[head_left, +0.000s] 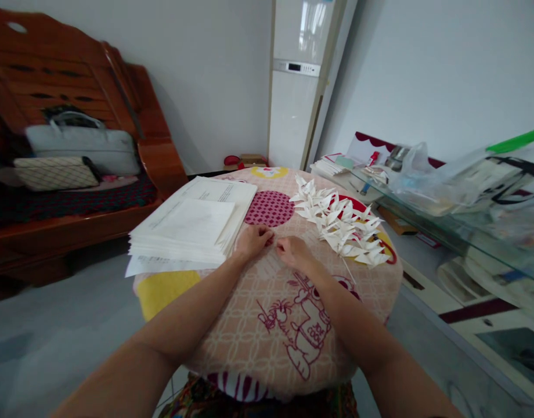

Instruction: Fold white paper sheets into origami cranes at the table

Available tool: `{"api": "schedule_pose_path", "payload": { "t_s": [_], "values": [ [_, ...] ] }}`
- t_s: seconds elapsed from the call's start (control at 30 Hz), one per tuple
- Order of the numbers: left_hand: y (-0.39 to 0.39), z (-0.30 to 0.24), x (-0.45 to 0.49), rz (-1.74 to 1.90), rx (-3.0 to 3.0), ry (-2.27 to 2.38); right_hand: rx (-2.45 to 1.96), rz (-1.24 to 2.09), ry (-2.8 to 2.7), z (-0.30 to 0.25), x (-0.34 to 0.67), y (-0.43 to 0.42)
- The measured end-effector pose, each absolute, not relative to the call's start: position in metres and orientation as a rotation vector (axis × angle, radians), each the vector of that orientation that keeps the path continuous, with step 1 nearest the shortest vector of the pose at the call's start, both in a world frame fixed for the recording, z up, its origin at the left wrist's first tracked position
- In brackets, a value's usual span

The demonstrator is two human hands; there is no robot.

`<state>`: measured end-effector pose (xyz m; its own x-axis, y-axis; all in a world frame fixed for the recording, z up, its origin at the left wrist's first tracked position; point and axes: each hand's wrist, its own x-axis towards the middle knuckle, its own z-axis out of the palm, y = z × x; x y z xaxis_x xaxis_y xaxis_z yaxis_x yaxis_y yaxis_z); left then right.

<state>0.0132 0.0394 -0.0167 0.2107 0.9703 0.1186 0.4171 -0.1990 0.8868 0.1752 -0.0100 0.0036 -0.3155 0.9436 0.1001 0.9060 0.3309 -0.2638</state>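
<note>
My left hand and my right hand are close together over the middle of a round table with a patterned pink cloth. The fingers of both are closed in a pinch. Whatever lies between the fingertips is too small or too hidden to make out. A thick stack of white paper sheets, some with print on them, lies just left of my left hand. To the right of my right hand stands a cluster of folded white paper cranes, set in rows.
At the right, a glass-topped cabinet carries plastic bags and small items. A wooden bench with a grey bag stands at the left. Behind the table rises a tall white air conditioner.
</note>
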Motion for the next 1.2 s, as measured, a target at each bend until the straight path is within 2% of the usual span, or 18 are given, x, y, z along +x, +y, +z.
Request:
{"api": "schedule_pose_path", "payload": {
  "t_s": [0.13,0.27,0.47,0.57,0.63,0.8,1.2],
  "values": [
    [0.033,-0.012,0.015,0.863,1.907,1.317,-1.502,0.423,-2.062,-0.020,0.191,0.002],
    [0.033,-0.007,0.014,0.877,1.969,1.353,-1.395,0.549,-1.998,-0.025,0.197,0.004],
    [0.050,0.013,-0.035,0.939,2.090,1.773,-1.369,0.686,-1.957,-0.025,0.200,0.001],
    [0.060,0.015,-0.066,0.901,1.960,2.146,-1.374,0.675,-1.966,-0.028,0.201,0.001],
    [0.064,0.012,-0.079,0.857,1.971,2.223,-1.383,0.647,-1.977,-0.029,0.201,0.000],
    [0.069,0.001,-0.084,0.679,1.933,2.241,-1.397,0.633,-1.985,-0.031,0.201,0.000],
    [0.070,-0.004,-0.084,0.696,1.961,2.276,-1.386,0.615,-2.000,-0.031,0.203,-0.001]
  ]
}}
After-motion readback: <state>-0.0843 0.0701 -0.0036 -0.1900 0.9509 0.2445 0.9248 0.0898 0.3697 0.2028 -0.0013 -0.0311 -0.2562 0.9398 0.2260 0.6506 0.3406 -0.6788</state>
